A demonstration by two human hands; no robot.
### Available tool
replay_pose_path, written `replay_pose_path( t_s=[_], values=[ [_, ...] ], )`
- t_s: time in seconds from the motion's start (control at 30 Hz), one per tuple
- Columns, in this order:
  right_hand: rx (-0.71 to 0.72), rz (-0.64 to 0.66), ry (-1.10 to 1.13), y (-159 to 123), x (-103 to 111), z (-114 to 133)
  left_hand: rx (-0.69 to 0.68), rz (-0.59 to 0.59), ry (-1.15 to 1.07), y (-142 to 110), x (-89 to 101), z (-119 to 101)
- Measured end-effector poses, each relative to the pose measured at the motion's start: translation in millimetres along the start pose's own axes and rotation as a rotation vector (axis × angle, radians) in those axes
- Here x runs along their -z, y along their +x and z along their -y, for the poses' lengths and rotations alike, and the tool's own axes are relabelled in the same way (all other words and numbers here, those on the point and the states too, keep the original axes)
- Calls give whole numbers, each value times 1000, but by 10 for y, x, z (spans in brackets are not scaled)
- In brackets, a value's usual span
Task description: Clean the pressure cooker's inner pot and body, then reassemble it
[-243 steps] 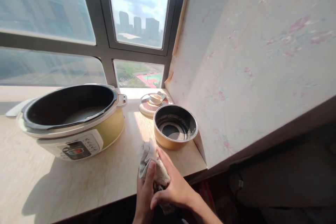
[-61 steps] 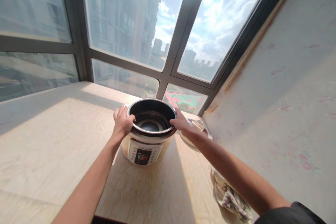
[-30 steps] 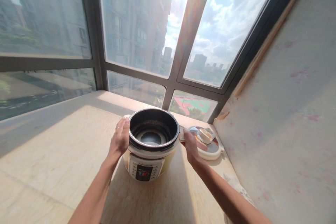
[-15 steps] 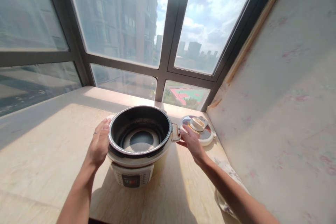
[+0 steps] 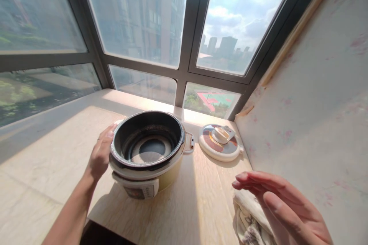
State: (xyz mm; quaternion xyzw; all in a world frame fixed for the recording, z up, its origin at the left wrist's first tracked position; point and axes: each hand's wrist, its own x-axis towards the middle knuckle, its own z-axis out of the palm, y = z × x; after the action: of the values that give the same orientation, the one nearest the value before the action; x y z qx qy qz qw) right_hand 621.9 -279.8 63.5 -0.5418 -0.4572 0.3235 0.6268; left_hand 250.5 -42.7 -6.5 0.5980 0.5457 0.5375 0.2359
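left hand [image 5: 99, 157], fingers together, touched roundish yellow-and-white plastic cooker [image 5: 170, 174] | right hand [image 5: 290, 204], ditto, thumb apart, right of it | lopsided shove could've skidded it

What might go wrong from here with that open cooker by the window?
Only the left hand is at the cooker, so an uneven push might swivel it on the ledge. If it turned, its right handle, which juts toward the lid, could perhaps knock that. And the inner pot is uncovered, so something might drop into it.
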Motion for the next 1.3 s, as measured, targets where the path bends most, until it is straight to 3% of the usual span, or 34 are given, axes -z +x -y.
replay_pose_path(
  t_s=[0.1,0.2,0.43,0.57,0.63,0.7,0.8,0.97,1.17,1.3],
  values=[
    [1,121,-46,96,25,28,3,10,-10,-12,0,-1],
    [-61,234,-75,395,-27,-89,3,15,-25,-38,3,6],
    [-231,180,-97,983,34,-564,-20,10,-20,-47,25,48],
    [-233,77,-144,1301,151,-923,14,-2,-55,-32,13,62],
    [-213,48,-310,1492,206,-1087,13,-7,-67,-28,2,61],
    [-165,32,-716,1687,257,-1206,1,-3,-75,-28,-8,57],
    [-157,-6,-947,1948,322,-1291,-27,-3,-85,-35,-17,54],
    [-200,15,-1226,2224,343,-1349,-146,-3,-22,-50,-6,129],
    [-262,95,-1473,2390,167,-1479,-327,9,23,-52,22,247],
    [-269,116,-1549,2481,40,-1578,-287,-4,-9,-76,0,217]
  ],
)
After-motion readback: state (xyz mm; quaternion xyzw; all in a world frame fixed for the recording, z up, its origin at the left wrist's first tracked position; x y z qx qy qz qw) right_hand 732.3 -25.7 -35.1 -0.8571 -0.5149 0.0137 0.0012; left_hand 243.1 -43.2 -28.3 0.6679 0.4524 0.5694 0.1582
